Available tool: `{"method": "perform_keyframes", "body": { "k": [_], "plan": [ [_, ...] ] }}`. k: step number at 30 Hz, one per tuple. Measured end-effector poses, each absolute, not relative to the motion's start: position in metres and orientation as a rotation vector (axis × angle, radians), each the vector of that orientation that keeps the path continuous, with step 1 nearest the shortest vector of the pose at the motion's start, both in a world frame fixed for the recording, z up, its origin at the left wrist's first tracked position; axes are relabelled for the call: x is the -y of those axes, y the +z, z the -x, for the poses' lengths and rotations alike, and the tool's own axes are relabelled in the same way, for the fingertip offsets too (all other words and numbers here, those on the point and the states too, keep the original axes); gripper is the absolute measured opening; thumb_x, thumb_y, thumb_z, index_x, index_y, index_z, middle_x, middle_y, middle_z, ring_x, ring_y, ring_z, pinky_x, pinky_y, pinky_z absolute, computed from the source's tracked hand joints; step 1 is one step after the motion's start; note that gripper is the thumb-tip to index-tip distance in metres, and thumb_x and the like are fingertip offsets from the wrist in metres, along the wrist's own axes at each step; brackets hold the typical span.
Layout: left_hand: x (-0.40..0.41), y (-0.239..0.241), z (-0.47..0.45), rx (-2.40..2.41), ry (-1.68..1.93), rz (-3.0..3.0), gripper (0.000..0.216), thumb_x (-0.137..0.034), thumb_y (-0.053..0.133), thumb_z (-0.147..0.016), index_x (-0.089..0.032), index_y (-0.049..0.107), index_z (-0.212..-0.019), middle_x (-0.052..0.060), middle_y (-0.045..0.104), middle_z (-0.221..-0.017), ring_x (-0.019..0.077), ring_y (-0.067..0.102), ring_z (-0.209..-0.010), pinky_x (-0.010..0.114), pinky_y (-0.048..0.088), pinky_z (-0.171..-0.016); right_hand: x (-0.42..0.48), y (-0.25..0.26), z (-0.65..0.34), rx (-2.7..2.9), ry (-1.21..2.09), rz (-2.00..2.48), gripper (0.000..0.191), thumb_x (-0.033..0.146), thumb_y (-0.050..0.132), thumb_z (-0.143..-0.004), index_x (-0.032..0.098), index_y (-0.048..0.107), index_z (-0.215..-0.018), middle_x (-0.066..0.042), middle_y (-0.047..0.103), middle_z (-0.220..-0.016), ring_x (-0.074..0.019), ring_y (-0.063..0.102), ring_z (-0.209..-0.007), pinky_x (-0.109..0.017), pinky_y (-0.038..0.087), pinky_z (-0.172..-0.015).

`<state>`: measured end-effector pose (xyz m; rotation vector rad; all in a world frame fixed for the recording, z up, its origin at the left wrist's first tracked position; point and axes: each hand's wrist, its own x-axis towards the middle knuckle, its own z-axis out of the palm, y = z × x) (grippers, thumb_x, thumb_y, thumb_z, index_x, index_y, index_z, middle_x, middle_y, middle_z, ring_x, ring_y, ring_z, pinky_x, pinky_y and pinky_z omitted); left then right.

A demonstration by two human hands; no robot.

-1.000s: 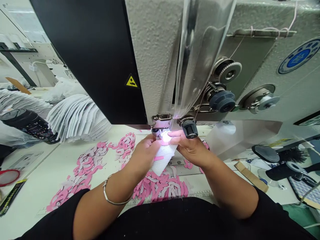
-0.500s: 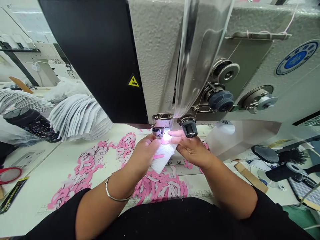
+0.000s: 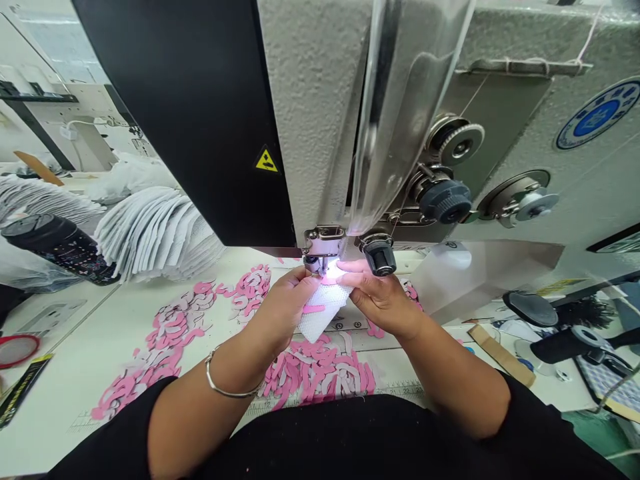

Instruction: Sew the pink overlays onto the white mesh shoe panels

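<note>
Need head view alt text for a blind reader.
The left hand and right hand hold a white mesh fabric piece with a pink strip at the metal presser foot of a grey sewing machine, above curved pink and white scraps.

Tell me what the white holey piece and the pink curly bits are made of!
The white holey piece looks like mesh fabric, matte with rows of tiny holes. The pink curly bits seem to be soft foam or felt, matte with clean cut edges; I cannot tell which.
</note>
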<state>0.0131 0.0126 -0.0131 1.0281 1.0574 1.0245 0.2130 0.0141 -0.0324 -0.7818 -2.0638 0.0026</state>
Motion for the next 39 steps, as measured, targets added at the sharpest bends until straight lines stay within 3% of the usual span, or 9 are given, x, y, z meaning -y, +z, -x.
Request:
{"method": "perform_keyframes", "body": {
  "k": [10,16,23,26,31,39],
  "plan": [
    [-0.020,-0.014,-0.005,-0.965,1.017,-1.008,0.022,-0.030,0.074,-0.075,-0.019,0.068,-0.093,0.002,0.068,-0.077,0.0159,0.063,-0.061,0.026,0.048,-0.054,-0.009,-0.030,-0.210,2.061,0.003,0.875,0.024,0.023,0.050,-0.096,0.031,0.070,-0.107,-0.002,0.068,-0.106,-0.0195,0.059,-0.098,-0.045,0.042,-0.100],
    [-0.018,-0.012,0.010,-0.893,1.021,-0.942,0.022,-0.027,0.081,-0.073,-0.018,0.061,-0.077,-0.002,0.062,-0.070,0.0103,0.059,-0.058,0.020,0.047,-0.053,0.001,-0.028,-0.202,2.063,-0.139,1.002,0.025,0.025,0.050,-0.097,0.029,0.070,-0.112,-0.004,0.069,-0.107,-0.0209,0.062,-0.105,-0.043,0.046,-0.098],
    [-0.014,-0.017,0.021,-0.890,1.097,-0.785,0.022,-0.026,0.081,-0.075,-0.019,0.068,-0.092,-0.001,0.066,-0.087,0.0107,0.061,-0.074,0.020,0.052,-0.064,0.026,-0.027,-0.184,2.128,-0.455,1.157,0.030,0.022,0.050,-0.098,0.019,0.063,-0.125,-0.010,0.069,-0.115,-0.0242,0.062,-0.108,-0.039,0.049,-0.090],
    [-0.012,-0.022,0.021,-0.853,1.126,-0.788,0.020,-0.028,0.081,-0.075,-0.017,0.069,-0.087,0.000,0.065,-0.084,0.0104,0.058,-0.070,0.022,0.052,-0.064,0.031,-0.025,-0.181,2.190,-0.446,1.202,0.034,0.022,0.050,-0.098,0.016,0.058,-0.131,-0.012,0.067,-0.121,-0.0261,0.060,-0.112,-0.042,0.049,-0.094],
    [-0.006,-0.022,0.017,-0.831,1.114,-0.829,0.019,-0.028,0.080,-0.075,-0.016,0.070,-0.086,0.002,0.065,-0.085,0.0125,0.058,-0.075,0.024,0.052,-0.068,0.031,-0.023,-0.186,2.228,-0.404,1.216,0.038,0.020,0.048,-0.098,0.021,0.054,-0.136,-0.011,0.065,-0.122,-0.0264,0.059,-0.111,-0.047,0.047,-0.097],
    [-0.009,-0.020,0.015,-0.918,1.165,-0.871,0.020,-0.025,0.082,-0.070,-0.015,0.066,-0.075,0.000,0.061,-0.072,0.0114,0.056,-0.067,0.024,0.049,-0.065,0.033,-0.015,-0.194,2.341,-0.328,1.228,0.047,0.010,0.046,-0.096,0.020,0.048,-0.142,-0.012,0.061,-0.129,-0.0274,0.054,-0.116,-0.048,0.045,-0.099]
  ]
}}
